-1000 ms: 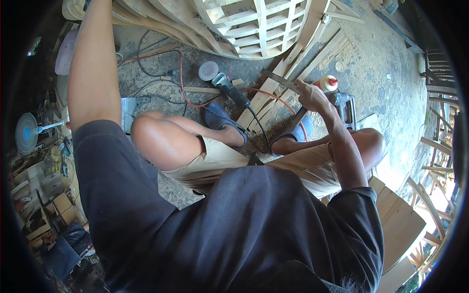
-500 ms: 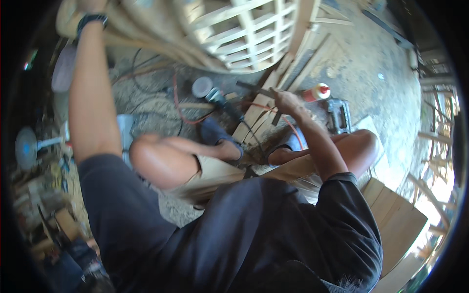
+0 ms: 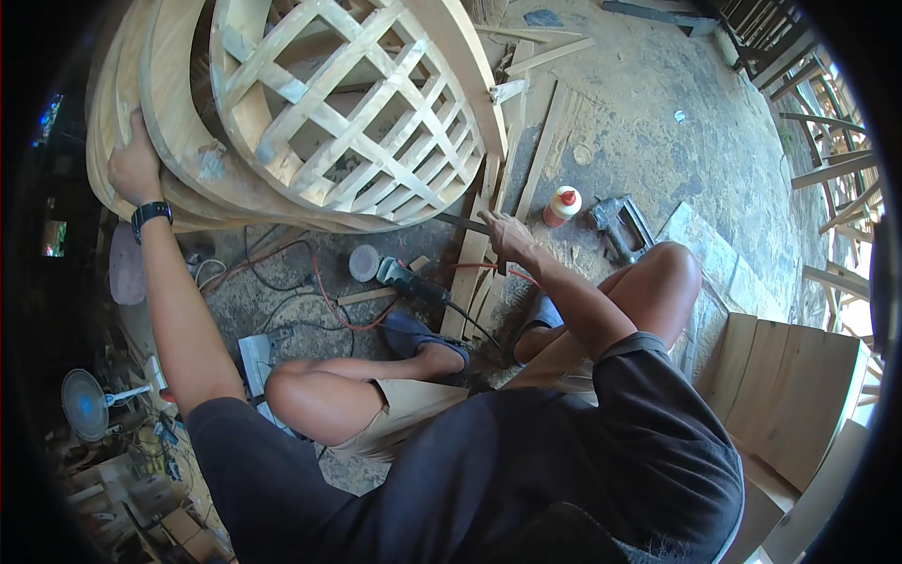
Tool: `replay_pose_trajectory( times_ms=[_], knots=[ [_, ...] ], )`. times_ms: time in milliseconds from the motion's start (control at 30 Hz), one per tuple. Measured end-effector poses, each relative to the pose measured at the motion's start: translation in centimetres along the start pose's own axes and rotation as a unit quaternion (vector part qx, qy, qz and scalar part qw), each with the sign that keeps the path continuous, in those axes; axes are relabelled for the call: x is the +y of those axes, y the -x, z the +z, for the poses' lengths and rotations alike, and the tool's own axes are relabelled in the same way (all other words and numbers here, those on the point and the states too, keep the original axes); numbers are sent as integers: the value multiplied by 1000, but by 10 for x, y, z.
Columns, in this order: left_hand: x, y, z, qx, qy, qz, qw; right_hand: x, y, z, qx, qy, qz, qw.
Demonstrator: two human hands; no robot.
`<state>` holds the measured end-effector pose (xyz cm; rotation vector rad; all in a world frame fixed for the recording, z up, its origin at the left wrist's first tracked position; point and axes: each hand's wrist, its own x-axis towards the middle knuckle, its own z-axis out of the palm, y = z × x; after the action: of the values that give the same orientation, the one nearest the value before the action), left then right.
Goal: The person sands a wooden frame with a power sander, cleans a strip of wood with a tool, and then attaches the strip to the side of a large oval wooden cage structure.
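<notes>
So from my feed, the left hand [image 3: 134,167] is up high on the left, fingers spread and pressed flat against the outer edge of the stack of curved wooden frames [image 3: 178,193], wristwatch [image 3: 150,214] showing just below it, so it's laid open on the wood, not wrapped around anything. The right hand [image 3: 507,237] is closed around the end of a thin dark flat tool [image 3: 462,222], I'd guess a file or blade but can't tell which, too small to make out. Its long axis runs roughly left to right with a slight tilt, the free tip pointing left toward the bottom rim of the lattice panel [image 3: 348,113], which is the top piece of that stack and leans up and away from me. The tool sits low-centre, just under the lattice's lower edge and above the loose wooden slats [image 3: 470,282] on the concrete floor [image 3: 658,122]. Close by there's an angle grinder [image 3: 399,274] with its orange cord [image 3: 324,291], a glue bottle with a red cap [image 3: 563,205], and a nail gun [image 3: 617,224] just right of it. Compared with half a second back, the view has tipped up so way more of the lattice shows, and the right hand has pulled a bit lower-left, away from the glue bottle.
</notes>
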<state>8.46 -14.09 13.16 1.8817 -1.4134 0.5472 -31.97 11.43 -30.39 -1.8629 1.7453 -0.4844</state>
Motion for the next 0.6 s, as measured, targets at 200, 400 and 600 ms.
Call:
replay_pose_trajectory(
  times_ms=[200, 400, 600],
  knots=[
    [5, 8, -1, 15, 33, 33, 999, -16, -15, -29, 119, -114, 19, 986],
    [5, 17, -9, 20, 114, 33, 993, -90, -15, -113, 155, -264, -17, 952],
    [20, 23, -24, -12, 47, -30, 998, -142, -5, -228, 56, -228, -149, 961]
  ],
)
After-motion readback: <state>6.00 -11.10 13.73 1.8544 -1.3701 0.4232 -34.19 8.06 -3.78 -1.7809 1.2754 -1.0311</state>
